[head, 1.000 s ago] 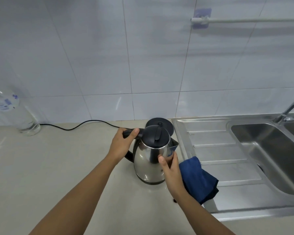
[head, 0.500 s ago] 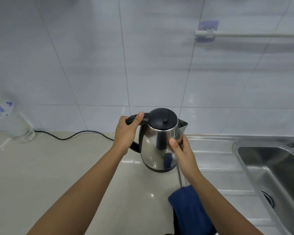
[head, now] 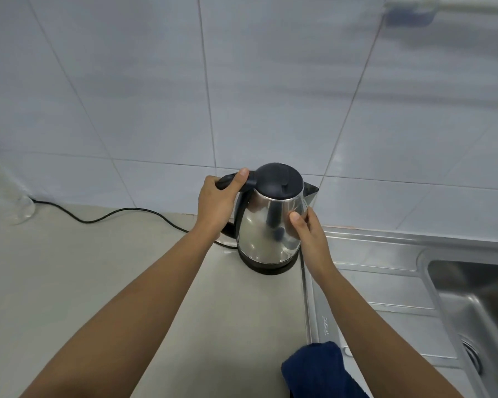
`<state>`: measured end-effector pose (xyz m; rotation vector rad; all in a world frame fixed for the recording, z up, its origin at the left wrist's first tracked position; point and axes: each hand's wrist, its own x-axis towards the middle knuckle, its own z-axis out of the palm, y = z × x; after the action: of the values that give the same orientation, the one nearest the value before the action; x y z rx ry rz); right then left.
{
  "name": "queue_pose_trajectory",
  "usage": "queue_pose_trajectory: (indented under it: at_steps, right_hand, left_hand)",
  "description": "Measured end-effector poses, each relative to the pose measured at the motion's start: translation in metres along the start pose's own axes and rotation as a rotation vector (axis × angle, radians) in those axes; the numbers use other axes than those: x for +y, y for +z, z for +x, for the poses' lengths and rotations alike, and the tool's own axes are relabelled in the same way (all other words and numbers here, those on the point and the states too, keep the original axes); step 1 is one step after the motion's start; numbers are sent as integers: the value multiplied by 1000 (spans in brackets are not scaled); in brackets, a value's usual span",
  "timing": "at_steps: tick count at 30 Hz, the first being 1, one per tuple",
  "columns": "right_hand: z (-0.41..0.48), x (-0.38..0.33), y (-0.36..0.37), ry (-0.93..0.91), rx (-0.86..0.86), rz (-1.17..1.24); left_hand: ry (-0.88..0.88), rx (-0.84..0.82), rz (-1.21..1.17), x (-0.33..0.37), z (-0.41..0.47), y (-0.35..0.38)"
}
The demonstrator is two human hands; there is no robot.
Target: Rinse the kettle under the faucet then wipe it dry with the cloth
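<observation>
The steel kettle (head: pixel 270 225) is held upright at the right edge of the counter (head: pixel 98 282), spout (head: pixel 311 191) pointed right. Its handle (head: pixel 227 182) is gripped by the left hand (head: pixel 216 202), and its body is clasped by the right hand (head: pixel 311 234).

Both bare forearms reach forward, the left hand (head: pixel 216 203) gripping the kettle (head: pixel 266 225) by its handle, thumb on top, the right hand (head: pixel 311 237) cupping its side, thumb against the metal.

Open counter (head: pixel 69 282) left of the kettle (head: pixel 268 225), crossed by the cord (head: pixel 121 215); wall (head: pixel 156 110) close behind.
</observation>
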<state>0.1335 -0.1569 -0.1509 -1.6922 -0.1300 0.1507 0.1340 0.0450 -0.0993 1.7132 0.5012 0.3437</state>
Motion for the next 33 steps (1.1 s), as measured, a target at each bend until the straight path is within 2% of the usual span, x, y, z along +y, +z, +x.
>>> queue_pose_trajectory:
  at_steps: [11, 20, 25, 29, 33]
  right_hand:
    - [12, 9, 2, 39, 28, -3]
    - [0, 16, -3, 75, 18, 45]
    - [-7, 17, -7, 100, 3, 35]
    - [-25, 17, -12, 124, 40, -56]
    - [-45, 29, -22, 148, 44, -236]
  left_hand:
    - [-39, 10, -2, -15, 4, 7]
    - [65, 43, 39, -22, -9, 18]
    - [69, -3, 91, -21, -14, 13]
    - [31, 22, 309, -15, -26, 3]
    - [117, -6, 667, -19, -56, -16]
